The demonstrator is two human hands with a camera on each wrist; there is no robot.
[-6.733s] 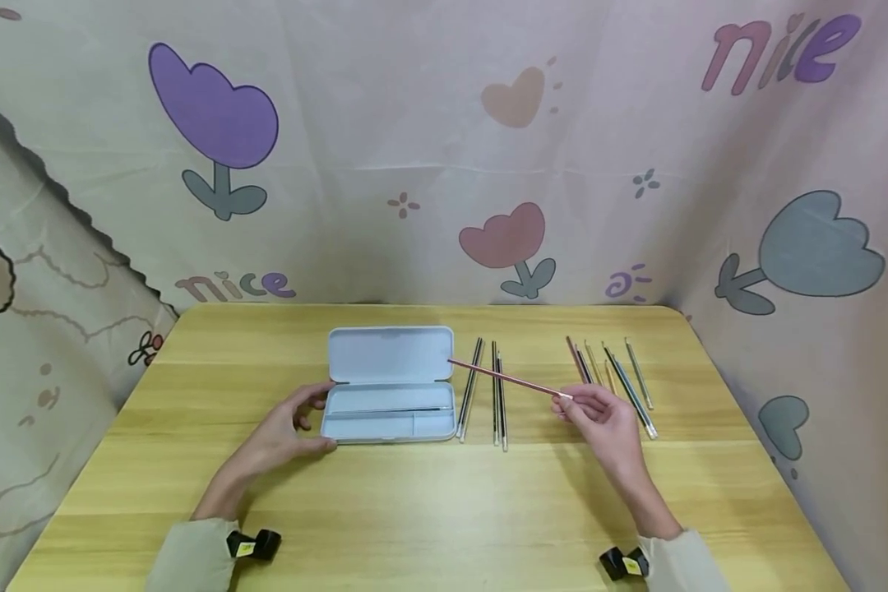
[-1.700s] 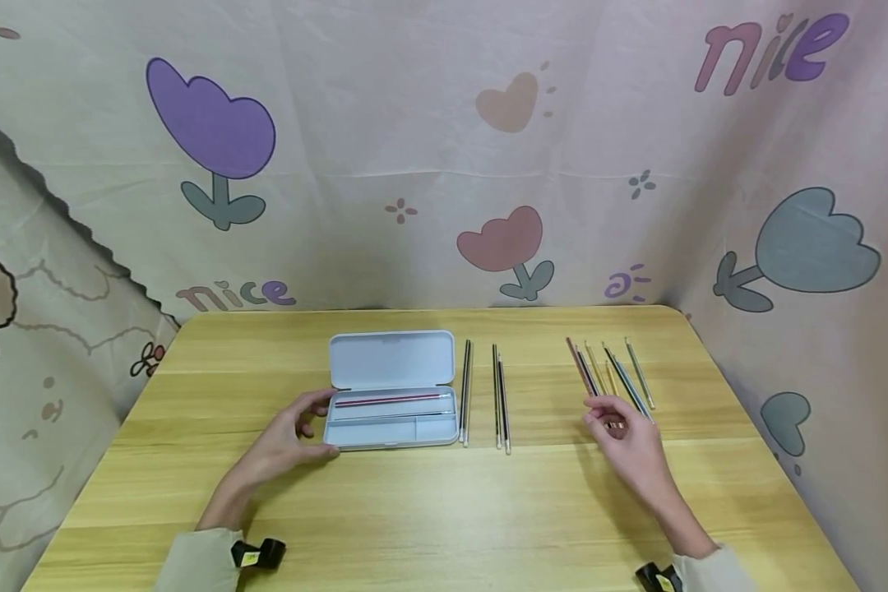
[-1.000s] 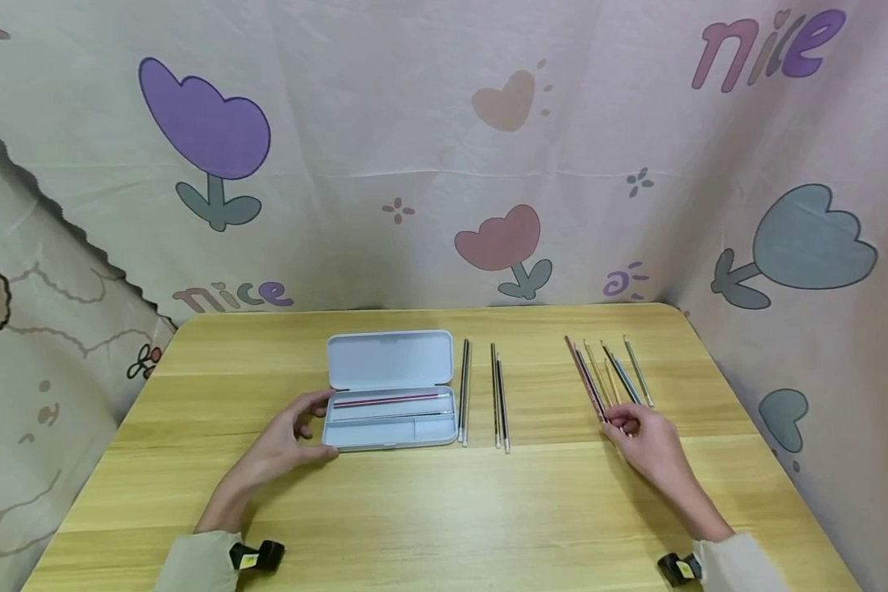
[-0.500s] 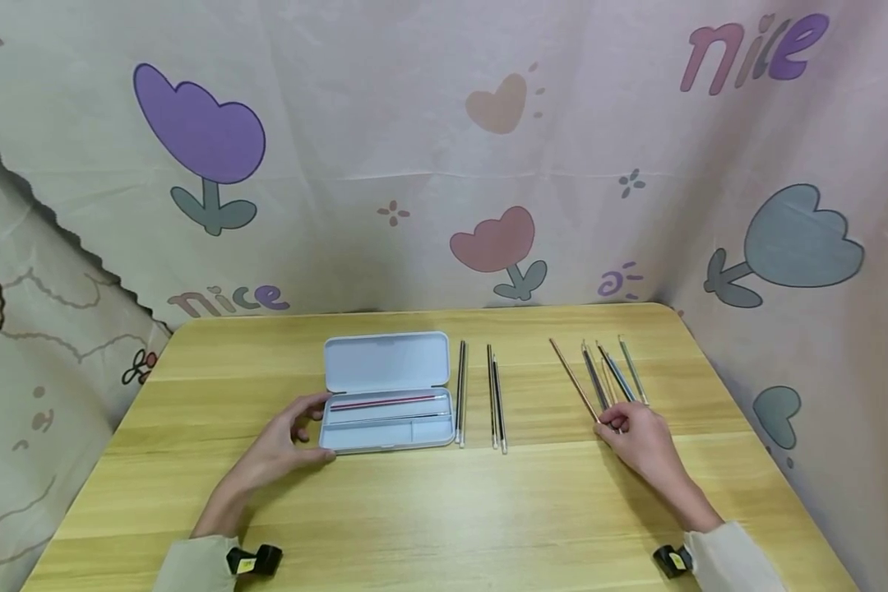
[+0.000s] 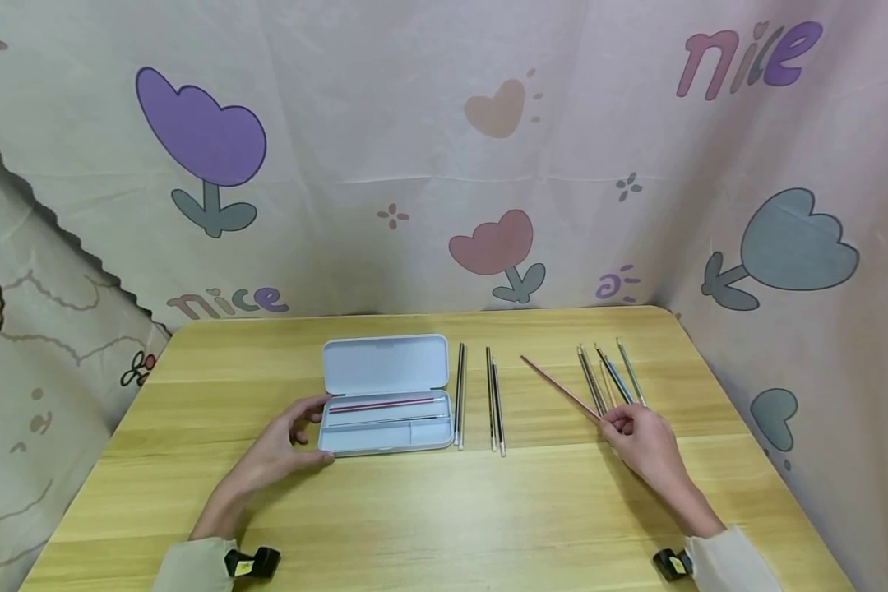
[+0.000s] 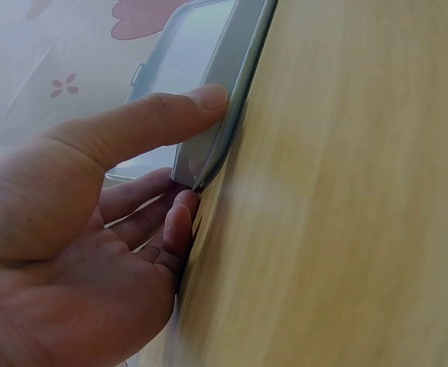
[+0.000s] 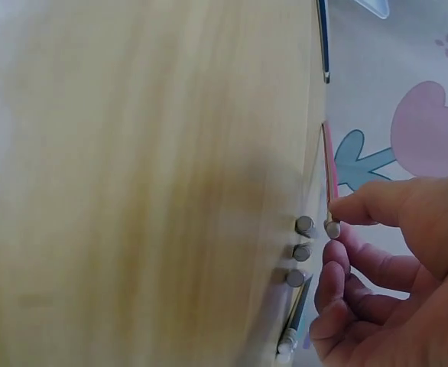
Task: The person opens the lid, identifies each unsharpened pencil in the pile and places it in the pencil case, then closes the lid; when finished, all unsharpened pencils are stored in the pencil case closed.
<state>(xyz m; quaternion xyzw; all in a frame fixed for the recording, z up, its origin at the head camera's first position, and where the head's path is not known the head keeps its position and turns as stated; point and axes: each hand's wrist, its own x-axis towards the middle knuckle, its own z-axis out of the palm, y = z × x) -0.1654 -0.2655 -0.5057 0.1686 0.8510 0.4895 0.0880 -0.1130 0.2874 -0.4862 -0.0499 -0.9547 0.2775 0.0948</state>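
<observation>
A light-blue pencil case (image 5: 385,440) lies open on the table, its lid folded back. A red pencil (image 5: 381,404) rests in its rear compartment. My left hand (image 5: 277,444) holds the case's left end, thumb on the front wall (image 6: 209,126) and fingers at the side. On the right, my right hand (image 5: 644,440) pinches a pinkish-red pencil (image 5: 558,386) near its eraser end between thumb and fingers; the other end points up and left. Beside that hand lie several pencils (image 5: 592,382), their near ends partly hidden by it in the head view.
Dark pencils (image 5: 459,395) lie just right of the case, with another dark group (image 5: 496,403) further right. A green pencil (image 5: 631,372) lies at the far right of the loose pencils. A patterned cloth (image 5: 385,123) hangs behind the wooden table (image 5: 414,518).
The red pencil held earlier now lies in the case. My right hand went back to the right-hand pencils and took another, whose far end has swung left. My left hand stays at the case.
</observation>
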